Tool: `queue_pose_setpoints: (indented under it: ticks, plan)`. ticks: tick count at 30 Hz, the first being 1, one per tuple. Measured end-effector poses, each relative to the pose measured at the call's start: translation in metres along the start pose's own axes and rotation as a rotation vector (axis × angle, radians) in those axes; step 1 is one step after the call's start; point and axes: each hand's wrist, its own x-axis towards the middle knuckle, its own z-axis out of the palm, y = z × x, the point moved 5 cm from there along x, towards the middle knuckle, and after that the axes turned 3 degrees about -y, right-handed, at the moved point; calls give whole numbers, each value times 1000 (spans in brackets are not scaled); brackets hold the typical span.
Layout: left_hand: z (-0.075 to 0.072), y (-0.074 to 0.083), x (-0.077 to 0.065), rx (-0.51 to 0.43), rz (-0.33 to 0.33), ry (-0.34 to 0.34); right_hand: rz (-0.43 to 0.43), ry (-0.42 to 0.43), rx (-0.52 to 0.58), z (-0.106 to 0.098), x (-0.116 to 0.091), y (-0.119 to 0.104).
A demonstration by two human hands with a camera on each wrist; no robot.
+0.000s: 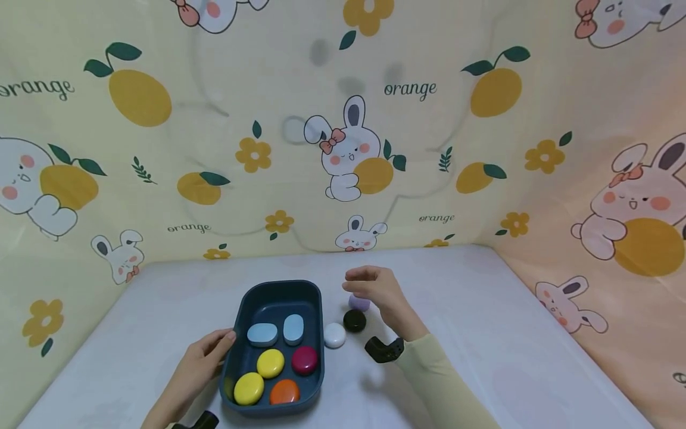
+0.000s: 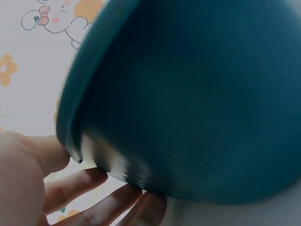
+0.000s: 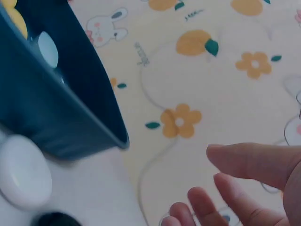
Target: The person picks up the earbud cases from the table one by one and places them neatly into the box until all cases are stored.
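Note:
My left hand (image 1: 206, 351) is at the left side of a dark blue tray (image 1: 281, 290), thumb at its rim and fingers against the outer wall in the left wrist view. Inside lie two light blue oval pieces (image 1: 262, 335), two yellow round pieces (image 1: 270, 363), a dark red one (image 1: 305, 360) and an orange one (image 1: 284, 391). To the tray's right, my right hand (image 1: 383, 293) hovers with fingers parted, holding nothing. Below it is a purple round piece (image 1: 359, 304), partly hidden by the hand. A black piece (image 1: 354, 321) and a white piece (image 1: 334, 335) lie nearer the tray.
A white cloth covers the table (image 1: 455, 298). Behind and to the right rises a yellow curtain (image 1: 300, 77) printed with rabbits and oranges. Each wrist carries a black camera mount, such as the right one (image 1: 383, 350).

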Motion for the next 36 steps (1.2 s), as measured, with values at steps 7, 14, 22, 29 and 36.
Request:
queue_pose_setpoints:
  ticks: [7,14,22,29,36]
  plan:
    - [-3,0,-1,10,8,3,-8,52,6,-20,7,10]
    - [-4,0,-2,19,16,8,58,78,-47,-28,11,28]
    - [-3,1,-3,11,16,15,109,-17,103,-33,30,48]
    - [-1,1,-2,3,11,14,145,-36,-3,-36,39,70]
    - [-1,2,-2,8,18,22,136,-35,-51,-34,44,75]
